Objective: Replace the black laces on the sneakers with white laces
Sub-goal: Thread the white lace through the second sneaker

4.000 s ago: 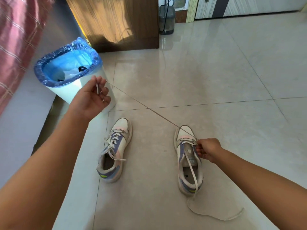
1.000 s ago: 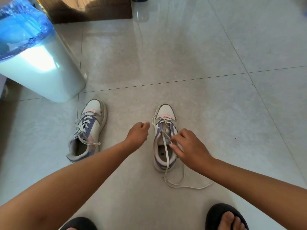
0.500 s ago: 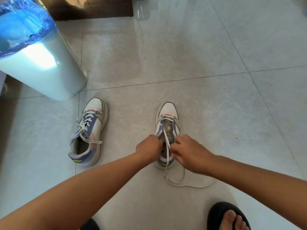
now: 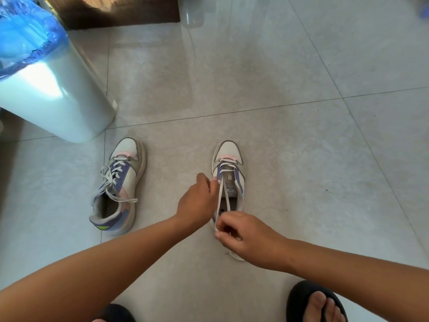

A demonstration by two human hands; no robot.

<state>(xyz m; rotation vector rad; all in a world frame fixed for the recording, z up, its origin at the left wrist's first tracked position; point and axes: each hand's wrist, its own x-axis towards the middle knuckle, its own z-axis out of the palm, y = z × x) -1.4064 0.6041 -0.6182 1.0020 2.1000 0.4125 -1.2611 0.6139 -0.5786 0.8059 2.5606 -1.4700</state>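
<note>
Both sneakers, the left one [image 4: 118, 182] and the right one [image 4: 228, 168], are white with purple eyelet panels, a pink band behind the toe and grey trim; the left one's heel shows a neon yellow mark. Their laces [image 4: 223, 182] are white. The bin [image 4: 53, 98] is white, its liner [image 4: 25, 40] blue. The floor [image 4: 301, 112] is pale grey glossy tile, the sandal [image 4: 299, 298] black
</note>
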